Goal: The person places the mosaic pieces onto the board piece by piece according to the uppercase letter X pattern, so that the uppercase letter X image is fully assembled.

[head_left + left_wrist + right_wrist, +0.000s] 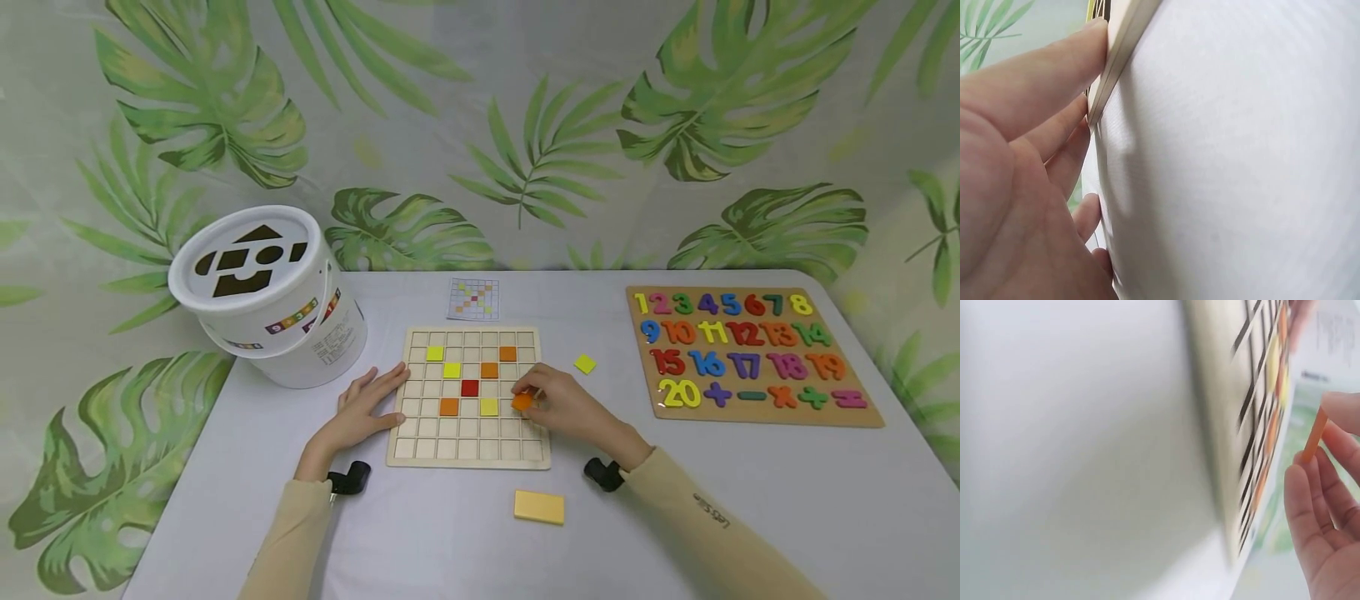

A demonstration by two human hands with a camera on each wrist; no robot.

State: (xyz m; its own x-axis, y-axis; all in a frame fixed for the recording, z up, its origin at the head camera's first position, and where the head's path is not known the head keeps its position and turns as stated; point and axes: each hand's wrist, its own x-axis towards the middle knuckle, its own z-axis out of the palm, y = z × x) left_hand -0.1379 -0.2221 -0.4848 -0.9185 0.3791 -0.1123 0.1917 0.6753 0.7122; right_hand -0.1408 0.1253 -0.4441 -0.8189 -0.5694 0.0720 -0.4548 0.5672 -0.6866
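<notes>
A wooden grid board (467,451) lies on the table with square tiles in some of its cells: a red tile (469,388) in the middle and several yellow and orange ones around it. Between the thumb and fingers of my right hand (564,403) is an orange tile (1315,435), pinched over the board's right side. In the right wrist view this tile stands tilted above the board's surface. My left hand (365,408) rests along the left edge of the board, its fingers spread and the thumb and fingertips touching the rim in the left wrist view.
A printed pattern card (473,300) lies behind the board. One yellow tile (585,363) lies loose to the right, and a yellow block (538,507) in front. A white bucket (330,333) stands at left; a number puzzle board (765,413) lies at right.
</notes>
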